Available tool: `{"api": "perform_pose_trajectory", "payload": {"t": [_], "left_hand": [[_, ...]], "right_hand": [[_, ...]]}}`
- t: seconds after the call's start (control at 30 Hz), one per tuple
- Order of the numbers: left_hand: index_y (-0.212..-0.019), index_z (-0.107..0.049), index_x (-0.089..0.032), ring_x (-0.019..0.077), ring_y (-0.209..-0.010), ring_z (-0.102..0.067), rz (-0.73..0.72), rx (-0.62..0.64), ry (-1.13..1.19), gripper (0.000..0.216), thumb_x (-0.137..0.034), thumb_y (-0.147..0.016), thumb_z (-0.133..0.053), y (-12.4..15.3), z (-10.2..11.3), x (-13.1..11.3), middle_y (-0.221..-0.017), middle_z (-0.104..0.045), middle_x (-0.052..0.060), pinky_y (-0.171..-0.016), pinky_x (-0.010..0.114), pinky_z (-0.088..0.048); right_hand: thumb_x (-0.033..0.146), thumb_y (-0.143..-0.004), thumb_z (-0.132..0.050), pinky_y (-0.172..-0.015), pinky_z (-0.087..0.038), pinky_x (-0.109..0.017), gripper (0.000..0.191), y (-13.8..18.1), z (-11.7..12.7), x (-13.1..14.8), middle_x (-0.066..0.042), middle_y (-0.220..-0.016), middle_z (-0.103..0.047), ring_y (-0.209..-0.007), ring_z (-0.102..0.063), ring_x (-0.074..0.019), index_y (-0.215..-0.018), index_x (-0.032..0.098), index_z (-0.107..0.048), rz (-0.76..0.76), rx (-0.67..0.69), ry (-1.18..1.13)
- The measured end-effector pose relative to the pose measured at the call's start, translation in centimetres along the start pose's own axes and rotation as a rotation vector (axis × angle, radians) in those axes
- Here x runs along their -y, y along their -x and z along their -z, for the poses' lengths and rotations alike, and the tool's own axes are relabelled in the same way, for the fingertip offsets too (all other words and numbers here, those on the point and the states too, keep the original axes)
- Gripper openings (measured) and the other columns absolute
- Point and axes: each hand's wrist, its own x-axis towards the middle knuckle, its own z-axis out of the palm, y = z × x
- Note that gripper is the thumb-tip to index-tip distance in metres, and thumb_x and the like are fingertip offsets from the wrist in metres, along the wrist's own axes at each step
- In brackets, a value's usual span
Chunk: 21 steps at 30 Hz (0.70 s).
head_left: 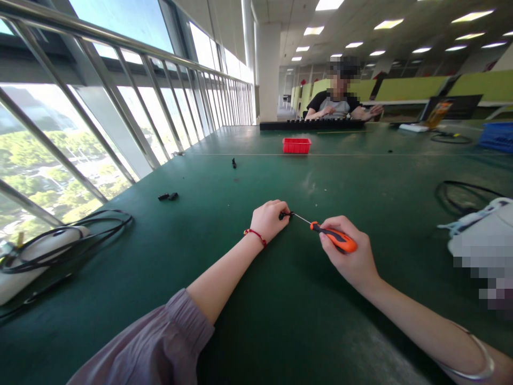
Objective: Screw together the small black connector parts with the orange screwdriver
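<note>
My left hand (271,218) is closed around a small black part (284,215), holding it low over the green table (192,256). The fingers hide most of that part, so its kind is unclear. In my right hand (355,251) is a screwdriver (336,239) with an orange and black handle. Its thin metal shaft points left, and the tip meets or nearly meets the black part. Farther left lie small black pieces (168,196), and another small black piece (234,163) sits beyond my left hand.
A red bin (296,145) stands farther back, before a long black rack (312,125). A person (334,101) sits behind it. Cables and a white power strip (44,256) lie left beside the railing. A whitish bag (487,235) and a blue basket (497,136) are right.
</note>
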Motion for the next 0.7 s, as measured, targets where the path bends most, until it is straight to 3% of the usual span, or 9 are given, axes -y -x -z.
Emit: {"api": "perform_pose_trajectory", "payload": {"t": [0.7], "left_hand": [[-0.080,-0.066,-0.021,0.0156,-0.084,-0.061,-0.017,0.023,-0.006,0.011,-0.019,-0.077,-0.055,-0.05,0.10,-0.01,-0.091,-0.068,0.000,-0.073,0.026,-0.048]], "right_hand": [[0.025,-0.081,-0.053,-0.050,-0.045,-0.024,0.004,-0.03,0.04,0.06,0.002,-0.067,-0.061,-0.054,-0.056,-0.0119,-0.080,0.022,-0.054,-0.032,0.034,-0.017]]}}
